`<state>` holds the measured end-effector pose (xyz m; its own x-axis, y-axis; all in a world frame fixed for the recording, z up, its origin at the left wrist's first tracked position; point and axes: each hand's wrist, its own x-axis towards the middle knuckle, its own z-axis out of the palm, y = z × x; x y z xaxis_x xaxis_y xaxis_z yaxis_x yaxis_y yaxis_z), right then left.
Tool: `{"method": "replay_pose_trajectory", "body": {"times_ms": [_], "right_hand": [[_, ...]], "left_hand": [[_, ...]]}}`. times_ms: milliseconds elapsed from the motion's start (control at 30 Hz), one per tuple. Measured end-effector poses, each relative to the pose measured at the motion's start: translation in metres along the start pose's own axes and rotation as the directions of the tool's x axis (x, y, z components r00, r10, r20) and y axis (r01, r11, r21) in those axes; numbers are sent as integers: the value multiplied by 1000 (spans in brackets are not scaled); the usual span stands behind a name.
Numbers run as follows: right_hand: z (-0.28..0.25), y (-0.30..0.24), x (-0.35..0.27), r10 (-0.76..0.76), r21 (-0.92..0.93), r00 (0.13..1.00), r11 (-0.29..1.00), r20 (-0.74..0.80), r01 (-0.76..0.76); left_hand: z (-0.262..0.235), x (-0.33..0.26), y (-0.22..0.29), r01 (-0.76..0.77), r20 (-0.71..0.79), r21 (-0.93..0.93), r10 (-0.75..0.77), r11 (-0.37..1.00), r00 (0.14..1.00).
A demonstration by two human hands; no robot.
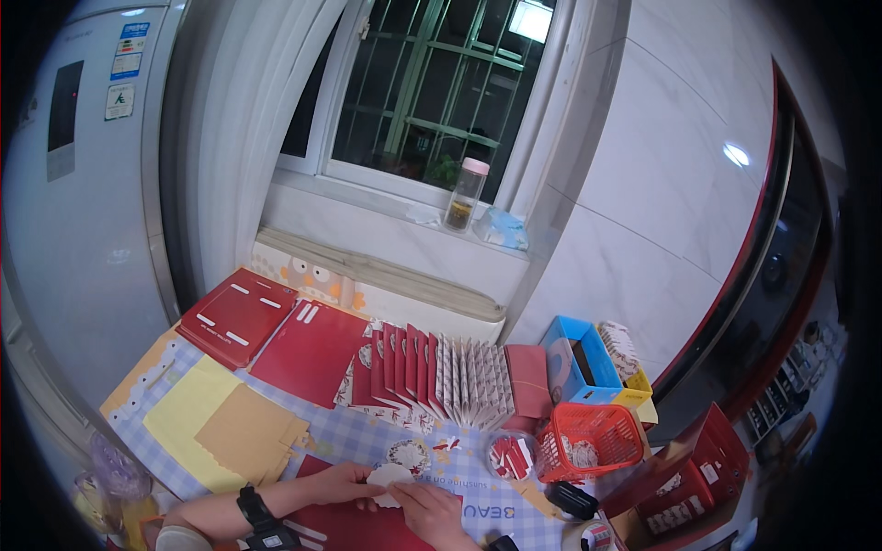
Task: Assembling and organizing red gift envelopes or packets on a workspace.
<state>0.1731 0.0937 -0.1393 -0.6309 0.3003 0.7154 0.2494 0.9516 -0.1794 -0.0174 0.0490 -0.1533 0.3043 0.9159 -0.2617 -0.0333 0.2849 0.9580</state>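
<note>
Both hands' fingers pinch one white scalloped paper round [390, 477], lying flat, without a long axis.

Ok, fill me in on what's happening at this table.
A person is doing paper craft at a table with a checked cloth. Both hands meet low in the view over a small white scalloped paper piece: the left hand holds its edge, the right hand presses beside it. It lies above a red sheet. Behind stand fanned red and patterned cards, flat red folders, yellow and tan papers and a red basket.
</note>
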Motion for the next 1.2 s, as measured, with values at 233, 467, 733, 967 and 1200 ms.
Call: {"method": "replay_pose_trajectory", "body": {"times_ms": [233, 467, 733, 967, 1200], "right_hand": [[3, 2, -7, 285, 198, 952, 932, 112, -303], [-7, -10, 18, 143, 35, 984, 990, -105, -140], [-7, -7, 15, 45, -130, 994, 990, -104, -58], [3, 2, 5, 247, 113, 967, 964, -63, -239], [-5, -2, 14, 246, 114, 966, 965, -82, -236]], "left_hand": [[-3, 0, -2, -25, 38, -61, 27, 998, 999], [1, -1, 1, 12, 24, -85, -10, 996, 1000], [5, -1, 3, 33, 83, -61, -28, 998, 996], [3, -1, 0, 20, 54, -1, -20, 1000, 998], [-1, 1, -5, 17, 5, 14, -17, 1000, 1000]]}}
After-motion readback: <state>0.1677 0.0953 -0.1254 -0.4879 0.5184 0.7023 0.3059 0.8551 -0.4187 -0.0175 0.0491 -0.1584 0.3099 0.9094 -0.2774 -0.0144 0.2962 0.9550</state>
